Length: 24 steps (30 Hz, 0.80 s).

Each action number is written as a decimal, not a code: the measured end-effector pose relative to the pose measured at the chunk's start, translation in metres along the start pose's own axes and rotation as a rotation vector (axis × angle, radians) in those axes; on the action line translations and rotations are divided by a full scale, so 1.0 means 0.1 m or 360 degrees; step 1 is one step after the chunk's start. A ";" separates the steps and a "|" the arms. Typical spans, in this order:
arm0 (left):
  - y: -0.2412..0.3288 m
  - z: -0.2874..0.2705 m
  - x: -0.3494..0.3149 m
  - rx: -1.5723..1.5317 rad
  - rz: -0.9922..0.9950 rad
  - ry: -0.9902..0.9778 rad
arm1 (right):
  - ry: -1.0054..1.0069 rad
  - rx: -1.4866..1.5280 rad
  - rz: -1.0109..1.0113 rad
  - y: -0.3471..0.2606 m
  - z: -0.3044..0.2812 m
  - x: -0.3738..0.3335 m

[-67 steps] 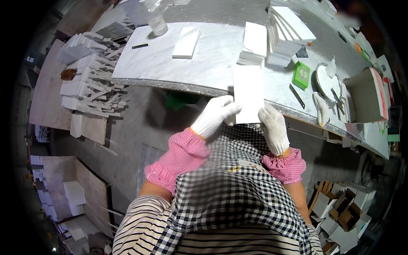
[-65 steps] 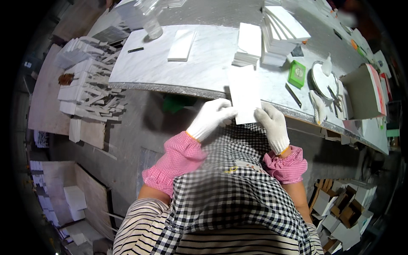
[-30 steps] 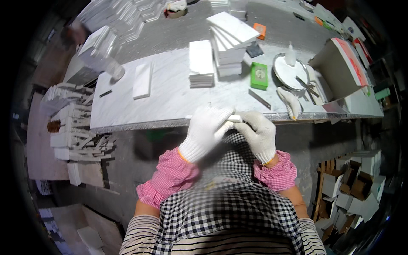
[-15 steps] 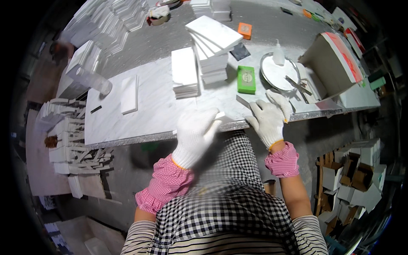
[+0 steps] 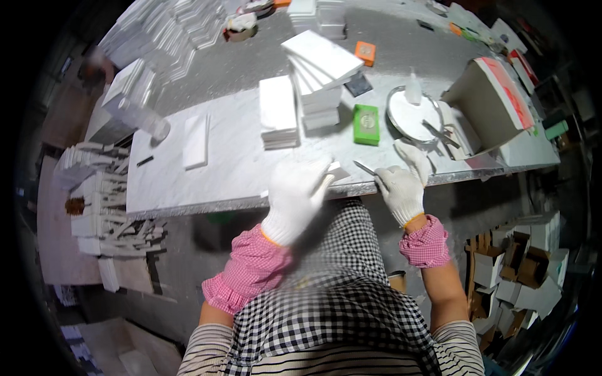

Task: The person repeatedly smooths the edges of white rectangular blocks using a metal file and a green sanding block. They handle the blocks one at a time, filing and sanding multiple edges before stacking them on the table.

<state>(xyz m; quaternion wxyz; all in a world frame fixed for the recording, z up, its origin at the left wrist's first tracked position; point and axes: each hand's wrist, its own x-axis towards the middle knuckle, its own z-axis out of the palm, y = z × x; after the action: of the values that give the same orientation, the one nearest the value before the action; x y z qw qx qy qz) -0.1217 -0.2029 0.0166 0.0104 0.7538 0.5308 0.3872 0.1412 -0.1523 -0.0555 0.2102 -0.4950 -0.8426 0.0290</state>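
Observation:
My left hand point(image 5: 296, 197), in a white knit glove, is closed over a white tile point(image 5: 339, 172) at the table's front edge. Most of the tile lies hidden under the glove. My right hand point(image 5: 400, 193), gloved too, grips a thin grey flat strip point(image 5: 364, 167), perhaps a blade or scraper. Its tip points left, a short gap from the tile. An off-white spare glove point(image 5: 414, 160) lies right beside my right hand. Beyond the hands stand a stack of white tiles point(image 5: 278, 113), a taller fanned stack point(image 5: 322, 53) and a green box point(image 5: 366, 125).
A round dish of white paste point(image 5: 411, 114) carries a squeeze bottle point(image 5: 413, 88) and a putty knife point(image 5: 441, 133). Right of it, an open carton point(image 5: 480, 106) lies on its side. A single tile point(image 5: 196, 141) and a clear bottle point(image 5: 145, 119) are at left.
My right hand has drawn slightly down and turned the grey strip, which now shows edge-on. My left hand stays on the tile. The whole view has shifted a little.

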 end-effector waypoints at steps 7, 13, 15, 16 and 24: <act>-0.07 0.18 0.18 -0.0041 -0.0146 -0.0247 | 0.0203 0.0855 0.0963 0.52 -0.27 0.29; -0.08 0.40 0.30 0.0003 -0.0114 -0.0167 | 0.0174 0.0860 0.0925 1.00 -0.34 0.46; -0.07 0.47 0.37 0.0024 -0.0082 -0.0165 | 0.0156 0.0980 0.0944 1.19 -0.25 0.45; -0.07 0.50 0.41 0.0042 -0.0075 -0.0160 | 0.0133 0.0984 0.0962 1.12 -0.34 0.50; 0.09 0.85 0.87 -0.0054 -0.0039 -0.0411 | 0.0113 0.0883 0.1035 1.28 -0.36 0.57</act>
<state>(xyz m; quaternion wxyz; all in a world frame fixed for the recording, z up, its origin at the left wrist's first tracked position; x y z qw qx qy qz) -0.0522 -0.1027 0.0103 0.0960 0.7906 0.5275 0.2957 0.2363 -0.0446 -0.0376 0.3443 -0.6602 -0.5953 0.3021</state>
